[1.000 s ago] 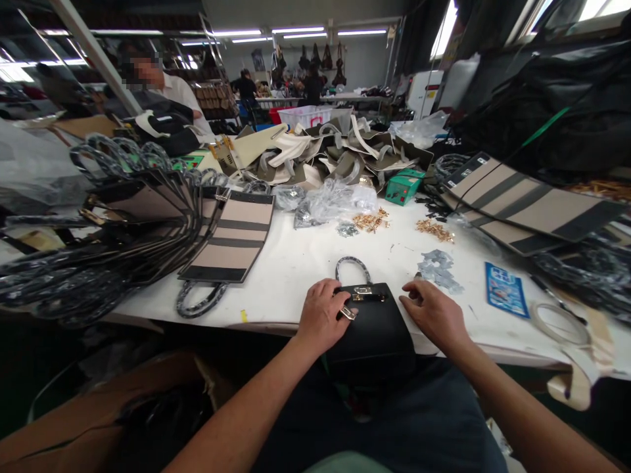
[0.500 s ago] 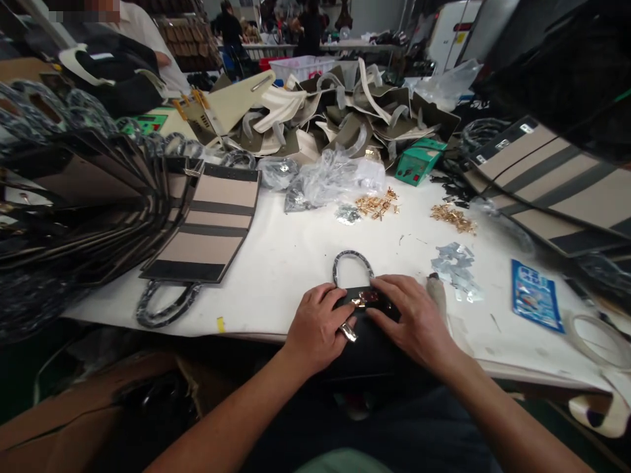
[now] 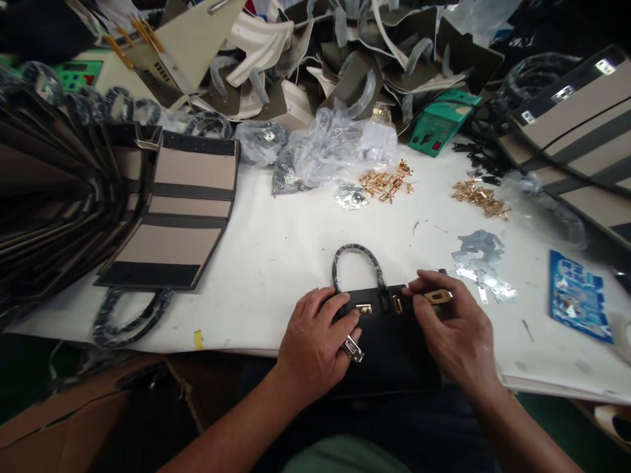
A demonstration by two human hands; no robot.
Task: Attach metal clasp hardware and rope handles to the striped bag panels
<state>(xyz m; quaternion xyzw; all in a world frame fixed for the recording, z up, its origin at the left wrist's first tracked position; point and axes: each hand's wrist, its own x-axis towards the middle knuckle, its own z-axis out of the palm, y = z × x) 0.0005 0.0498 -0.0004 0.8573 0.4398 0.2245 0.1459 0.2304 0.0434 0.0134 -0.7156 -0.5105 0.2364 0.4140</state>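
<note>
A black bag panel [image 3: 389, 355] lies at the table's front edge, its wrapped loop handle [image 3: 355, 248] pointing away from me. On the panel are a gold plate [image 3: 363, 309] and a small gold slot fitting [image 3: 397, 304]. My left hand [image 3: 318, 338] rests on the panel's left side, fingers closed around a silver metal clasp piece [image 3: 353, 349]. At the panel's right, my right hand [image 3: 453, 328] pinches a strap end with a gold slotted plate [image 3: 438, 297].
Open bag pieces [image 3: 182, 197] are stacked at left. Gold fittings [image 3: 387, 184], thin metal plates [image 3: 480, 259], a green box [image 3: 441, 125] and a blue packet [image 3: 580, 295] lie on the white table [image 3: 286, 263]. More panels pile up behind.
My right hand has moved right off the panel's fittings, with the gold-plated strap end now in its fingers. The gold plate on the panel is uncovered. The view has tilted down and closer.
</note>
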